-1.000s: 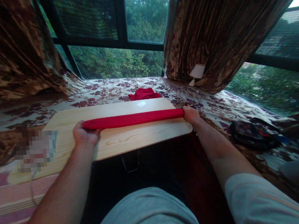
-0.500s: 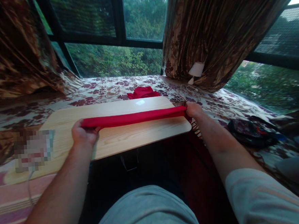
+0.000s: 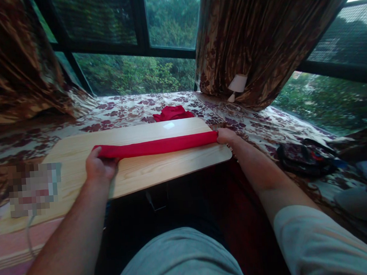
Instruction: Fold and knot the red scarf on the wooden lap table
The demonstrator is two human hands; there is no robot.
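Observation:
A long strip of folded red cloth stretches between my two hands, low over a light wooden tabletop. My left hand is closed on its left end, thumb on top and fingers underneath. At the other end, my right hand grips the cloth near the table's right edge. How the cloth is folded inside the right hand is hidden. Behind the table lies a crumpled second red cloth on the floral cover.
A blurred-out object with a cord sits on the table's left part. Floral fabric spreads behind, with a small white lamp by the curtain. A dark bag lies at right.
My right hand first moved slightly outward, then came back left, with the cloth's right end in it. My left hand kept its grip. The view has shifted a little.

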